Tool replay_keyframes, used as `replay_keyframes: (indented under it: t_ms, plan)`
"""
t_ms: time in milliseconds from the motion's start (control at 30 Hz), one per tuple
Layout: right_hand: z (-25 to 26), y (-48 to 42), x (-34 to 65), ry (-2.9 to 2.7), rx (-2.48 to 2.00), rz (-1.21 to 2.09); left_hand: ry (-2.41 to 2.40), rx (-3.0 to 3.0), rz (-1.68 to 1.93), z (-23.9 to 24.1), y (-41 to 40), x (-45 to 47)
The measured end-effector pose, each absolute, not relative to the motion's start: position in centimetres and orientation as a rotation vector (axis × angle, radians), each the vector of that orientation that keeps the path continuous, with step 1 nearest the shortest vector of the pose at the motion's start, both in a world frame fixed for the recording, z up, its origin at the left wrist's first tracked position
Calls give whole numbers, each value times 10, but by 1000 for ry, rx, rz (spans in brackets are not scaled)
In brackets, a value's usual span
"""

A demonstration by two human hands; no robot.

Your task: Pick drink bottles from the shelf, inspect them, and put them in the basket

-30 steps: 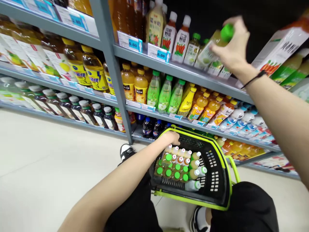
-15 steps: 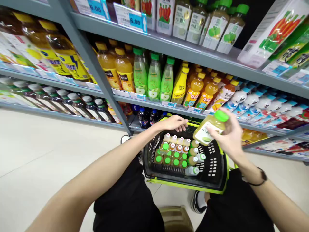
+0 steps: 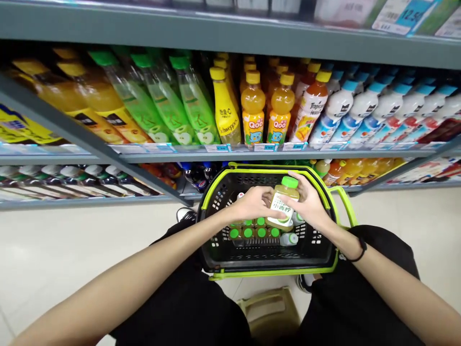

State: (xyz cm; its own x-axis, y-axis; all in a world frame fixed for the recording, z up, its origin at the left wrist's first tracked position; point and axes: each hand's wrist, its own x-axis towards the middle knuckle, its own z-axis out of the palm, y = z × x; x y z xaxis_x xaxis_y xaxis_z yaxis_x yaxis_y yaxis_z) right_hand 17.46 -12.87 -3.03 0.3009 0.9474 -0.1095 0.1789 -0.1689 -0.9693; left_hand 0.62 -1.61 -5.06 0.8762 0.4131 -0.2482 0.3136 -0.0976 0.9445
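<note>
Item 1. Left hand (image 3: 252, 204), over the basket's opening: fingers curled at the near-left side of the bottle, thumb across the lower label.

Item 2. Right hand (image 3: 309, 204), also over the basket: closed around the bottle's right side, thumb on the label; black wristband (image 3: 361, 250) on the wrist. The two-sided grip probably steadies a smooth, full bottle.

Item 3. Held bottle (image 3: 283, 204), one, green cap, white label: above the basket's contents, tilted, cap leaning right, label turned upward and partly covered by thumbs. Whether its base touches anything below cannot be told.

Item 4. Basket (image 3: 223, 259), black with yellow-green trim: set between the knees, seemingly so both hands reach it easily.

Item 5. Green-capped bottles (image 3: 248, 232): inside the basket, upright in close rows, likely propping one another. Others behind the hands are largely hidden.

Item 6. Pale bottle (image 3: 288, 239): inside the basket, right of those rows, lying over, perhaps lacking a neighbour to lean on.

Item 7. Middle shelf (image 3: 194, 157), beyond the basket and higher: yellow bottle (image 3: 226, 115), orange Qoo bottles (image 3: 253, 113) and blue-capped white bottles (image 3: 342, 113), ranked labels outward, presumably for reading.

Item 8. Beige object (image 3: 272, 315): on the near side of the basket, between the legs; its kind is unclear.
</note>
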Motion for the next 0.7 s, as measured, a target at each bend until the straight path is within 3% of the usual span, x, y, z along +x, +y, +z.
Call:
replay_keyframes:
  t_ms: [200,367,533,700]
  plan:
    - [-11,-122,171,-631,-1522,1280,617,1720,311,-35,-15,-1]
    - [-22,-122,150,-245,-1185,1638,650,1744,436,-16,-21,-3]
    - [-30,-130,141,-147,-1040,1656,726,1889,410,-11,-25,-4]
    - [-33,-134,142,-182,-1049,1664,571,1521,408,-13,-30,-1]
